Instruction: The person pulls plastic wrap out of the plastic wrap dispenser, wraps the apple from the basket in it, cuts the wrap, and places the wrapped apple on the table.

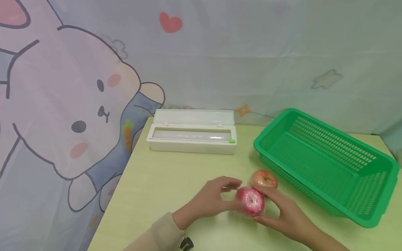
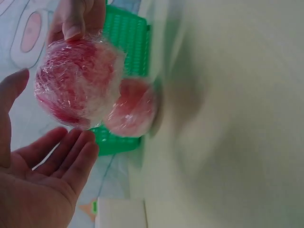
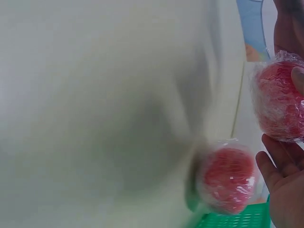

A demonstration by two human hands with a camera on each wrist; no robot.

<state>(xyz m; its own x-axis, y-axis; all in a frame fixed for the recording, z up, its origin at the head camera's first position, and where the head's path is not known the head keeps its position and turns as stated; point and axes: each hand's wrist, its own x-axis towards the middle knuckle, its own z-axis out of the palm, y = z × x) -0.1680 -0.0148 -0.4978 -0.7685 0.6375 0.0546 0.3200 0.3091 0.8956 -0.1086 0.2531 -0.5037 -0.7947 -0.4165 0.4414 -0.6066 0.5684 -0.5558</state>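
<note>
A red apple [image 1: 252, 201] in crinkled clear plastic film is held up off the table by my right hand [image 1: 287, 212], its thumb and fingers on either side. In the left wrist view this wrapped apple [image 2: 78, 83] hangs above my left hand [image 2: 45, 175], whose thumb and fingers are spread apart. My left hand [image 1: 213, 197] is close to the apple's left side; whether a fingertip touches it I cannot tell. A second film-wrapped apple [image 1: 263, 179] rests on the table just behind, also seen as a red wrapped apple [image 3: 228, 178] in the right wrist view.
A green perforated plastic basket [image 1: 309, 177] stands at the right. Toward the back is a white cling film box [image 1: 191, 146] with its lid up and a roll inside. Behind the pale table [image 1: 150, 188] hangs a cartoon-printed cloth [image 1: 220, 69].
</note>
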